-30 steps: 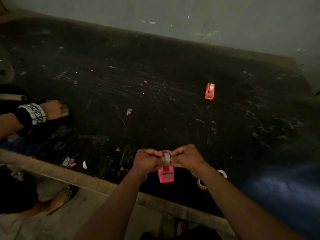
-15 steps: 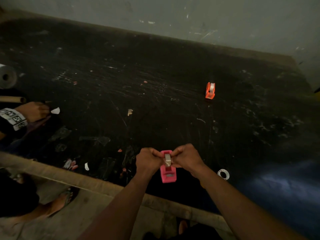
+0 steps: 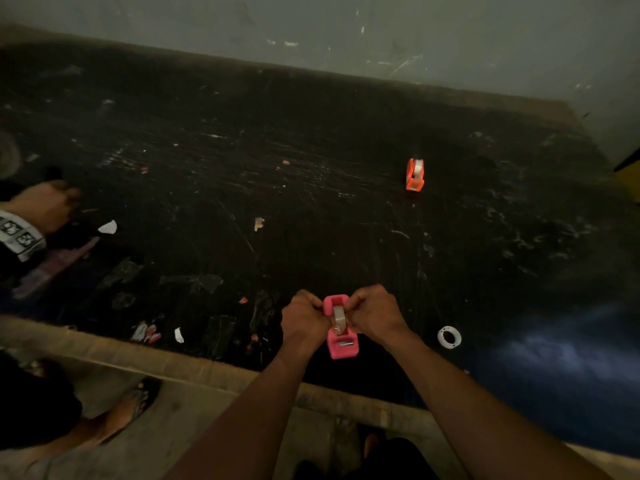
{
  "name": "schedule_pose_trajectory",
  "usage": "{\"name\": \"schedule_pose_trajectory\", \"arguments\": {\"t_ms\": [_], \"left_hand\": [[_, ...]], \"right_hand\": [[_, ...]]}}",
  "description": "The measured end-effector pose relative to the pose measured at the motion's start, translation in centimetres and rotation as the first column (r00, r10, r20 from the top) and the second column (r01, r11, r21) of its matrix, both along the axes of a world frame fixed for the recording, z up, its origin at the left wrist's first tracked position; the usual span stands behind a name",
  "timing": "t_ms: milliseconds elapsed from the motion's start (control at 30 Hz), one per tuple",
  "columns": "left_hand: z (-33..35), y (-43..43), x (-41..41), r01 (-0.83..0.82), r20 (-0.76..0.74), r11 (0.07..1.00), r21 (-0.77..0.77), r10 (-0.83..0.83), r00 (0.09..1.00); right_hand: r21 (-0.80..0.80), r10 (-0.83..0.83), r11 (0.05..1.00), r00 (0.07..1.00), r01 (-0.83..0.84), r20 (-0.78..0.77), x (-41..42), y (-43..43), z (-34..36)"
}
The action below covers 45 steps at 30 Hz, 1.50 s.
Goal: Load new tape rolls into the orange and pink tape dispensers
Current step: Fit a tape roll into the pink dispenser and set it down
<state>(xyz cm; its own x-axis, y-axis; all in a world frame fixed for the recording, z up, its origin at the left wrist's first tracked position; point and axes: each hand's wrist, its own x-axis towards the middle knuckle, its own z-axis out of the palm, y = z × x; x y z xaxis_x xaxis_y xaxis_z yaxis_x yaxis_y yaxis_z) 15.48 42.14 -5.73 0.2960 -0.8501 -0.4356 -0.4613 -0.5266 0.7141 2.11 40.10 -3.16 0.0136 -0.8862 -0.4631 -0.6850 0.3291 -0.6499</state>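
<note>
The pink tape dispenser (image 3: 341,344) stands near the front edge of the dark table. A pale tape roll (image 3: 338,319) sits upright in its slot. My left hand (image 3: 303,318) pinches the roll from the left and my right hand (image 3: 375,315) pinches it from the right, both closed on it. The orange tape dispenser (image 3: 415,174) stands further back to the right with a white roll in it, well away from both hands. A white empty tape core (image 3: 449,337) lies flat on the table right of my right wrist.
Another person's hand with a printed wristband (image 3: 20,233) rests at the table's left edge, and their sandalled foot (image 3: 135,403) is on the floor below. Paper and tape scraps (image 3: 258,223) litter the black tabletop (image 3: 311,150). A grey wall (image 3: 415,36) backs the table.
The roll has sunk lower into the pink dispenser between my fingers. The other person's hand at the left drew back toward the table edge. The view shifted slightly.
</note>
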Motion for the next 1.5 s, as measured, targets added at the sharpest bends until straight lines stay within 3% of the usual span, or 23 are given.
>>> {"name": "schedule_pose_trajectory", "arguments": {"t_ms": [200, 400, 533, 767, 867, 1033, 1233, 1500], "left_hand": [[-0.8, -0.5, 0.0, 0.006, 0.014, 0.998, 0.062, -0.007, 1.0], [-0.8, -1.9, 0.3, 0.012, 0.03, 0.995, 0.099, -0.016, 0.999], [0.1, -3.7, 0.0, 0.027, 0.054, 0.991, 0.132, -0.034, 0.998], [2.4, -8.3, -1.2, 0.056, 0.022, 0.998, 0.005, -0.056, 0.998], [3.2, -11.5, -1.7, 0.071, -0.05, 0.997, -0.009, -0.071, 0.996], [4.2, -19.7, -2.8, 0.147, -0.046, 0.988, -0.049, -0.149, 0.988], [4.1, -31.2, -4.5, 0.298, -0.007, 0.951, -0.082, -0.3, 0.954], [0.9, -41.6, -6.4, 0.385, 0.059, 0.917, -0.106, -0.381, 0.923]], "right_hand": [[-0.041, -0.047, 0.998, 0.998, 0.045, -0.038, 0.3, -0.2, -0.3], [0.184, -0.039, 0.983, 0.998, 0.028, 0.056, -1.1, -2.0, -1.0], [0.128, 0.005, 0.992, 0.998, -0.012, 0.06, -1.0, -3.4, -1.0], [0.02, -0.019, 1.0, 0.997, 0.018, 0.069, -3.0, -8.2, 0.2], [-0.019, -0.043, 0.999, 0.996, 0.045, 0.076, -3.4, -11.4, 0.6], [-0.115, -0.143, 0.981, 0.985, 0.154, 0.091, -4.0, -17.8, 0.8], [-0.167, -0.241, 0.956, 0.97, 0.242, 0.024, -4.9, -27.4, 0.6], [-0.202, -0.31, 0.937, 0.943, 0.284, -0.116, -5.8, -36.9, -0.9]]}}
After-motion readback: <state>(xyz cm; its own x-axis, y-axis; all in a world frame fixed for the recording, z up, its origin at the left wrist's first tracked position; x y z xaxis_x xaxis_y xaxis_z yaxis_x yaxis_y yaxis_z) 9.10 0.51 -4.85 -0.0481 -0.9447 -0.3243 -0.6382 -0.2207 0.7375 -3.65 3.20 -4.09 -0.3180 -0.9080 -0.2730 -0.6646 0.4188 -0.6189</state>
